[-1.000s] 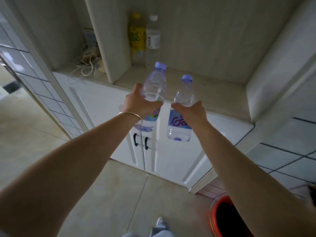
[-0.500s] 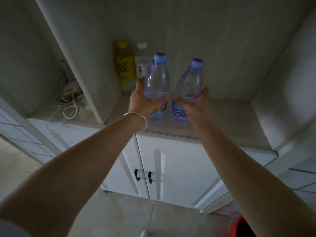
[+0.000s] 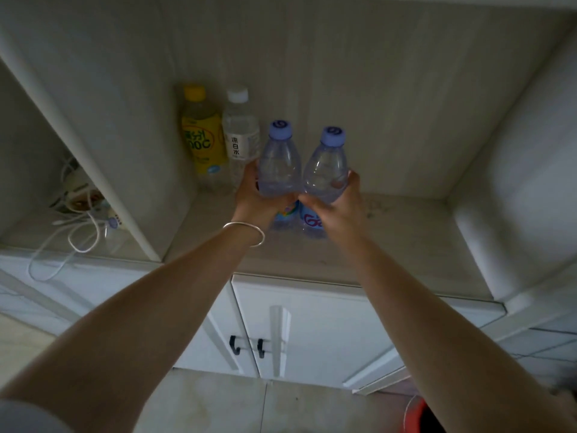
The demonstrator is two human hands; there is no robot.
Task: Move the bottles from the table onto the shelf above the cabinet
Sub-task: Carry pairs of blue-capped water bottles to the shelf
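2 clear plastic water bottles with pale purple caps, one on the left (image 3: 278, 164) and one on the right (image 3: 324, 170), are held upright at the centre of the frame, touching each other. The left hand (image 3: 254, 200) is wrapped round the left one, the right hand (image 3: 338, 207) round the right one, fingers curled tight on the plastic. Compared with 1 second ago, both bottles have been carried from in front of the white cabinet doors (image 3: 299, 332) in over the pale wooden shelf (image 3: 406, 232), and their bases now appear to rest on it, though contact cannot be confirmed. A yellow drink bottle (image 3: 203, 142) and a white-capped clear bottle (image 3: 240, 142) stand just beside, upper left. Only release seems to remain.
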